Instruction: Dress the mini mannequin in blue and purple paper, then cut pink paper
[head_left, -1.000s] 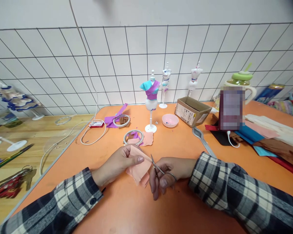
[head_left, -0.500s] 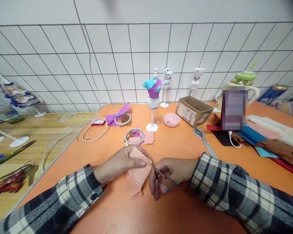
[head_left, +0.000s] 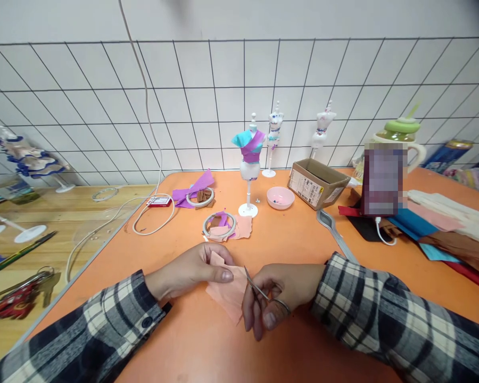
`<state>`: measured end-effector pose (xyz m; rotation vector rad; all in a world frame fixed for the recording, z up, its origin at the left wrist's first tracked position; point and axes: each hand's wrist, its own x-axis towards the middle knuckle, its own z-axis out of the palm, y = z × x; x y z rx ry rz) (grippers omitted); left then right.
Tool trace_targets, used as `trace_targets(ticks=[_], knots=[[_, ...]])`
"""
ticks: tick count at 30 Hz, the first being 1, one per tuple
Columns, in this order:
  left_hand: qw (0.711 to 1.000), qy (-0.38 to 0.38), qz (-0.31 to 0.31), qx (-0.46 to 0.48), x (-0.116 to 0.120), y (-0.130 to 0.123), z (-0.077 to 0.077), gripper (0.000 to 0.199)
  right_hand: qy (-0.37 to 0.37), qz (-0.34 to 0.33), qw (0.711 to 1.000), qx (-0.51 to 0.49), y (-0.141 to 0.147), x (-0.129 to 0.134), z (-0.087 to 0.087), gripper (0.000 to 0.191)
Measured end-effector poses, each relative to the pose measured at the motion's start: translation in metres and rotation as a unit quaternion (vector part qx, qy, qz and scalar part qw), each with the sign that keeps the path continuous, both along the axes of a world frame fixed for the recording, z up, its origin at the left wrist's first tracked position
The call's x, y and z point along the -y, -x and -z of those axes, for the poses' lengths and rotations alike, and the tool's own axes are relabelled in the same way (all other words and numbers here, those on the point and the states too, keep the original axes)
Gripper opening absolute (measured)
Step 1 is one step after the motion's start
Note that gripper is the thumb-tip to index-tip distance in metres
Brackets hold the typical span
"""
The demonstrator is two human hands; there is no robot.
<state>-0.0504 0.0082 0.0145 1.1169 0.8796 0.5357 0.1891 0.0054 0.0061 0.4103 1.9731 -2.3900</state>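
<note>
Between the thumb and fingers of my left hand [head_left: 203, 270] is a piece of peach crepe paper [head_left: 228, 295], its lower part hanging above the orange table [head_left: 175, 346]. My right hand [head_left: 269, 295] holds small metal scissors [head_left: 257, 289], with fingers at the handle loops. The blades point up and left, at the paper's right edge. Beyond my hands, a ring of tape [head_left: 219, 227] lies around paper scraps, beside a torn peach scrap [head_left: 244, 226]. A small white mannequin [head_left: 249, 169] stands upright, wrapped in turquoise and purple paper.
Behind stand more mannequins [head_left: 275, 130], a pink bowl [head_left: 280, 198] and an open cardboard box [head_left: 316, 183]. At right are a propped phone [head_left: 383, 181], a green-lidded jug [head_left: 401, 126] and colored paper strips [head_left: 455, 236]. Keys [head_left: 18, 300] and a cable [head_left: 147, 101] are at left.
The peach paper has turned and now spreads toward my right hand. My left hand has shifted slightly left and down. The scissors stay in my right hand, their tip a little lower.
</note>
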Motion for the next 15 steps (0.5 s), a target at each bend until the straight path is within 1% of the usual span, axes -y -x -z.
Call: trace_targets(ticks=[3,6,11,15], knots=[[1.000,-0.005,0.020,-0.019,0.0008,0.0021,-0.0020,0.028,0.001,-0.013,1.000,0.001,-0.0003,-0.0013,0.0015,0.053],[0.999,-0.004,0.038,-0.006,0.0010,0.0031,-0.0048,0.027,0.012,-0.030,0.999,0.003,0.0007,-0.0012,0.0021,0.053],[0.999,0.027,0.020,0.039,0.0010,0.0034,-0.0071,0.025,0.032,-0.032,0.999,-0.018,0.0039,-0.0011,-0.0009,0.062],[0.998,0.021,0.028,0.061,0.0020,0.0030,-0.0102,0.020,0.056,-0.035,0.997,-0.040,0.0052,-0.0028,0.0023,0.059]])
